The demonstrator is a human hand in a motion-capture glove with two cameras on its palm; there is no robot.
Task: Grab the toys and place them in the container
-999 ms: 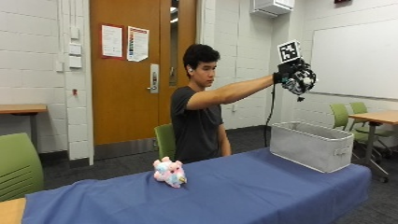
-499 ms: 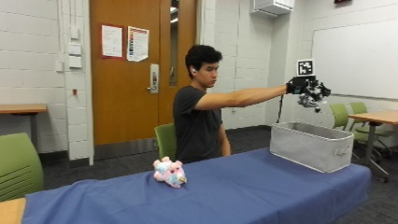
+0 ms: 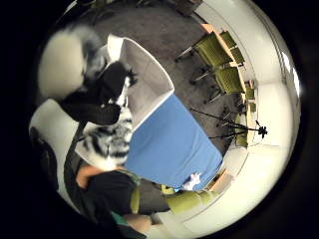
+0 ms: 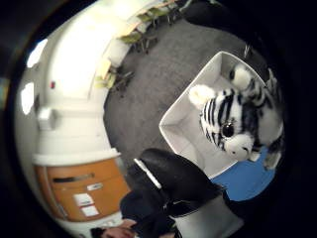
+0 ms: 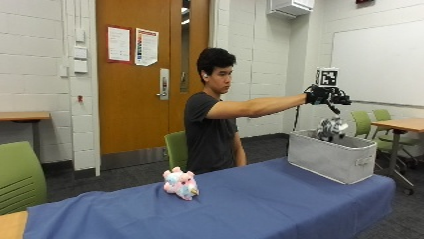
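The table (image 5: 265,199), under a blue cloth, stands nearest, and on it a pink plush toy (image 5: 180,183) lies well apart from the gloved right hand (image 5: 322,94), off toward the person's other side. Farther along the cloth, at the table's end, sits a grey container (image 5: 328,159), directly beneath that hand. A black-and-white striped plush toy (image 5: 330,128) shows just above the container's rim, below the hand with a gap between them in the outside view. The thumb side palm view has this toy close to the palm, over the container's open interior (image 4: 183,124). Whether the hand's fingers are straight or curled cannot be told. The person sits behind the table on a green chair (image 5: 175,149), right arm stretched out level. A wooden door (image 5: 132,99) stands behind.
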